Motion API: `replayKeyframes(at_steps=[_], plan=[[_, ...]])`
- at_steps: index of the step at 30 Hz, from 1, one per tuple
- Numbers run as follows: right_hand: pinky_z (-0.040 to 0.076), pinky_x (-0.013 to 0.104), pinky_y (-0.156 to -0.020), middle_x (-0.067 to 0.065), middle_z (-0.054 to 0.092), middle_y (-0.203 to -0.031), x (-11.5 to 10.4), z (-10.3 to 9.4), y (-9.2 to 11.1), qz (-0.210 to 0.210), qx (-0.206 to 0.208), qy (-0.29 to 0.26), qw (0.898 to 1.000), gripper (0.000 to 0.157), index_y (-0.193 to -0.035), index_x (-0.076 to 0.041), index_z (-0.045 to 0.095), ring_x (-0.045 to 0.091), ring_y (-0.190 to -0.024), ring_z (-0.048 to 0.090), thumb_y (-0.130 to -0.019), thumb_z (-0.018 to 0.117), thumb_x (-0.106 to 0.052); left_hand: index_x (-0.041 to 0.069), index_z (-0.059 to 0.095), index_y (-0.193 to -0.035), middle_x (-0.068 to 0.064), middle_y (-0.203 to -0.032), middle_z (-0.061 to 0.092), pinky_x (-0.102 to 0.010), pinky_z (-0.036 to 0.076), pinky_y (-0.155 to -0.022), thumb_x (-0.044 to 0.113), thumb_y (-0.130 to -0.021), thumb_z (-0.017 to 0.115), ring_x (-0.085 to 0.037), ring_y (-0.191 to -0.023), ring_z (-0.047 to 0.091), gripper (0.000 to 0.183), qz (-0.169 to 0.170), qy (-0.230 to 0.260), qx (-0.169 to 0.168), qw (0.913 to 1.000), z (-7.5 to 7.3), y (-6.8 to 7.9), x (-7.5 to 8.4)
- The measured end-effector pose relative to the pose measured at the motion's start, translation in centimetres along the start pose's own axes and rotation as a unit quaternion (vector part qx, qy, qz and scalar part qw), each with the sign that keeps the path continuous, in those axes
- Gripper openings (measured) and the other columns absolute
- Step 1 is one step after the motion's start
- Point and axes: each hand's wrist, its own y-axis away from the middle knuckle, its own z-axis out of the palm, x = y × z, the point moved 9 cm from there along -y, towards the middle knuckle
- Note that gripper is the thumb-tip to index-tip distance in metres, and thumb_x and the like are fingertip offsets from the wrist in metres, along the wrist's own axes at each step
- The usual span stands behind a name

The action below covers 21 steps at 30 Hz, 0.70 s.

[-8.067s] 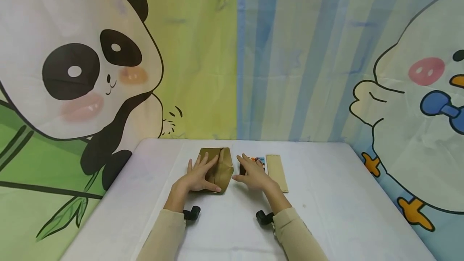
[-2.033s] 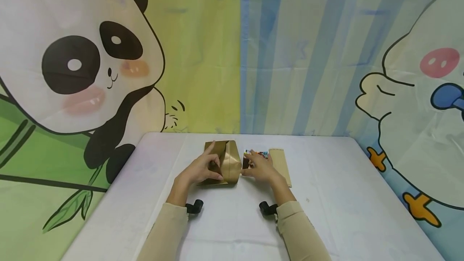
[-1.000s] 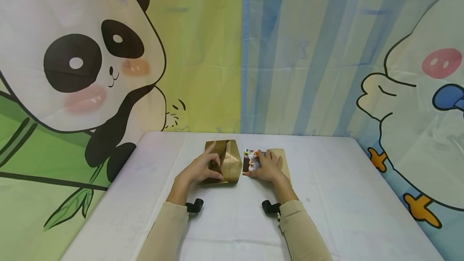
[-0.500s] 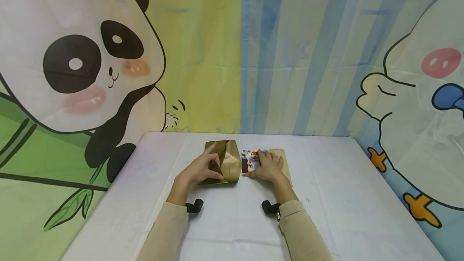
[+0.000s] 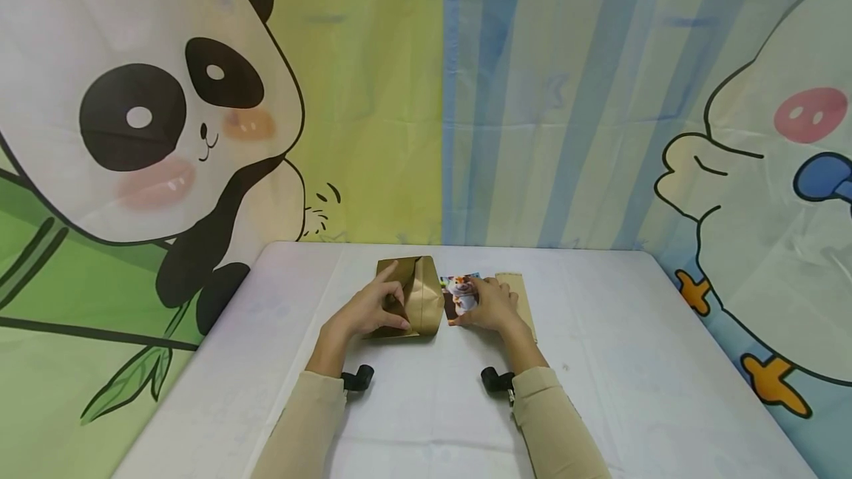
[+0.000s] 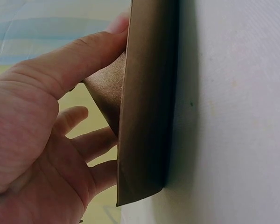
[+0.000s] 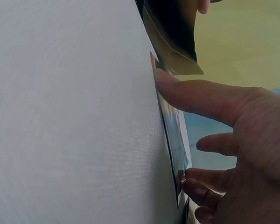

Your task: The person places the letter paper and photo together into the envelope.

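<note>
A gold paper envelope (image 5: 427, 300) lies on the table with its side toward the card raised. My left hand (image 5: 364, 310) pinches its upper layer; in the left wrist view the thumb lies along the edge of the envelope (image 6: 147, 107) and the fingers reach behind it. Just right of it is a small picture card (image 5: 461, 296) printed with a cartoon animal, slightly turned. My right hand (image 5: 494, 307) holds this card by its edges. In the right wrist view the card (image 7: 174, 135) lies almost flat, one end close to the gaping envelope (image 7: 175, 60).
A beige flat paper piece (image 5: 519, 290) lies to the right of the card, partly hidden by the right hand. The white table (image 5: 426, 420) extends around the items, and a printed cartoon curtain (image 5: 373, 94) hangs behind its far edge.
My right hand has shifted from covering the card to holding it, and the card has slid left toward the envelope and turned slightly. The left hand went from resting on the envelope to lifting its layer.
</note>
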Motion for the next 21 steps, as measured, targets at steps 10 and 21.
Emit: replayKeyframes(at_steps=[10,21], plan=[[0.025,0.056,-0.092,0.019,0.049,-0.129,0.07,-0.06,-0.02,0.02,0.022,0.002,1.0,0.096,-0.143,-0.015,0.043,0.039,-0.11,0.039,-0.066,0.081,-0.057,0.017,0.06,-0.083,-0.001,-0.161,0.008,-0.057,0.028,-0.106,0.037,-0.062,0.089,-0.039,-0.142,0.021,0.04,0.006,0.003,0.001,1.0,-0.05,-0.06,0.12],[0.025,0.055,-0.093,0.021,0.048,-0.128,-0.04,-0.04,0.0,0.025,0.04,-0.036,0.998,0.109,-0.149,-0.013,0.033,0.04,-0.112,0.04,-0.061,0.089,-0.043,0.018,0.06,-0.083,-0.005,-0.161,0.01,-0.056,0.028,-0.107,0.036,-0.062,0.09,-0.038,-0.142,0.021,0.041,0.0,0.003,-0.001,1.0,-0.04,-0.1,-0.09]])
